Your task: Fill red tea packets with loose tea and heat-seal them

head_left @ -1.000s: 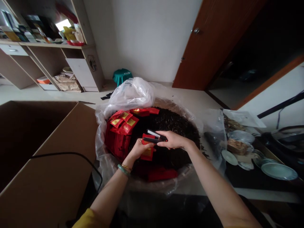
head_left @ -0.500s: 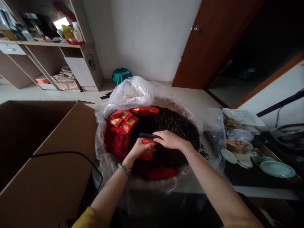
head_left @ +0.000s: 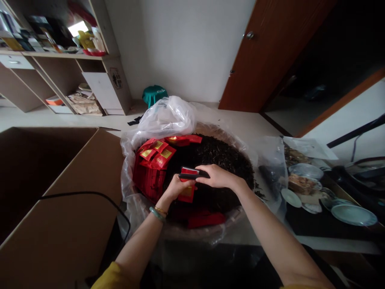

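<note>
My left hand (head_left: 175, 188) pinches a small red packet (head_left: 187, 194) by its side, over the dark tea leaves (head_left: 224, 154). A black two-armed clamp (head_left: 190, 176) lies across the packet's top, its arms spread apart with the red upper end between them. My right hand (head_left: 217, 176) grips the clamp's right end. Left of my hands, several red packets with gold labels (head_left: 162, 156) lie on a tight row of red packets (head_left: 148, 182). More red packets (head_left: 206, 219) rest at the near side of the round basket (head_left: 233, 216), which is lined with clear plastic.
A large open cardboard box (head_left: 81, 200) stands at the left, with a black cable (head_left: 90, 193) over its edge. On the right, a dark tray (head_left: 306, 224) holds dishes (head_left: 353, 212) and a clear container (head_left: 300, 182). Bunched plastic (head_left: 173, 116) rises behind the basket.
The clamp's arms have come apart at the packet's top, and the packet's upper end now shows between them. My left hand stays on the packet.
</note>
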`<state>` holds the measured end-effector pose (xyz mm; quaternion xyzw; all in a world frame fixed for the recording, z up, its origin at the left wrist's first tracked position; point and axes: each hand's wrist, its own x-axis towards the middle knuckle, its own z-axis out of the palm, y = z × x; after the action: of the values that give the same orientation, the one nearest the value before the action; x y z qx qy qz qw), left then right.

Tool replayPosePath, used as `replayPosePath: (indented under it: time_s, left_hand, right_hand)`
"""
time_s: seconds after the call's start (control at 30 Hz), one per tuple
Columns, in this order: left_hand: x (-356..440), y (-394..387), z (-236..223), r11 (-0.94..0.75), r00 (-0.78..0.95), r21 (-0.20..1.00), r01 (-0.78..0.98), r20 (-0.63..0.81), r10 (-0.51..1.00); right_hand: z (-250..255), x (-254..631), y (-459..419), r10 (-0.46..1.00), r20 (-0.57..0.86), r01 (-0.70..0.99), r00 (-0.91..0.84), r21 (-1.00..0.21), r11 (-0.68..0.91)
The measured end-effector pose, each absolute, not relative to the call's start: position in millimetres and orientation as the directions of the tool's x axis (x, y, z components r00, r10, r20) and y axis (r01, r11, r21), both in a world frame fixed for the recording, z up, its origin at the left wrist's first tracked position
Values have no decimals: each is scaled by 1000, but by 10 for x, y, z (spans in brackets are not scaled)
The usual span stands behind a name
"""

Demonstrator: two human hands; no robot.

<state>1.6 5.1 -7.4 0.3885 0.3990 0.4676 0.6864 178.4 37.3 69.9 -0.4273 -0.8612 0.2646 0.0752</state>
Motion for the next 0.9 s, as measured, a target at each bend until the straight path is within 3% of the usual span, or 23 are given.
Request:
replayPosePath:
  time_s: [0.13, 0.4, 0.77, 0.9]
  left_hand:
    - [17, 52, -96, 276, 261, 904, -326, -194, 946]
    - [34, 54, -115, 295, 260, 895, -334, -213, 942]
    - [29, 62, -149, 284, 264, 909, -304, -206, 942]
    - [8, 84, -181, 204, 159, 940, -274, -165, 973]
  right_hand:
    - [675, 1798, 364, 794, -76, 687, -603, -556, 469]
    - [662, 1730, 356, 839, -56, 770, -542, -432, 468]
    - [627, 1728, 366, 838, -39, 778, -544, -398, 486]
    - [584, 1749, 380, 849, -14, 782, -528, -397, 479]
